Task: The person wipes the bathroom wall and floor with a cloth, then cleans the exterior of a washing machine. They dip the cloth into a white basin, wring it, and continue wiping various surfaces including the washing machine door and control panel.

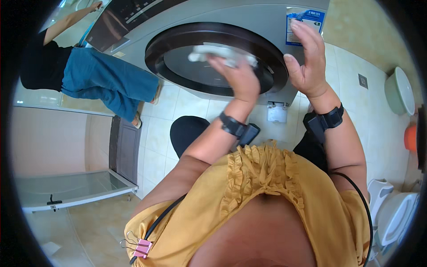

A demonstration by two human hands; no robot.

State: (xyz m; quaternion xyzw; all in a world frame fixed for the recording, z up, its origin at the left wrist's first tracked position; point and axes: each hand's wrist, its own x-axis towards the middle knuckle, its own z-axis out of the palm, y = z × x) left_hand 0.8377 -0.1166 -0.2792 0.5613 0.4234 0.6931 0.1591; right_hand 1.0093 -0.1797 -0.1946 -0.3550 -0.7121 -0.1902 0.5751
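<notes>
My left hand (240, 78) has a white cloth (218, 53) under its fingers, over the glass of the round washing machine door (178, 66). Hand and cloth are smeared by motion, so the exact grip is hard to see. The door has a wide, dark, glossy rim. To its right, my right hand (310, 62) is raised with fingers stretched out and holds nothing. It is beside the front of the grey washing machine (262, 20), just below a blue and white sticker (307, 24). Whether the palm touches the machine, I cannot tell.
At the upper left stands another person (98, 73) in a black top and blue trousers, one arm reaching toward the machine's top. A small open flap (277, 113) shows at the machine's lower right. A pale green basin (399, 91) leans at the far right; a toilet (393, 213) is lower right.
</notes>
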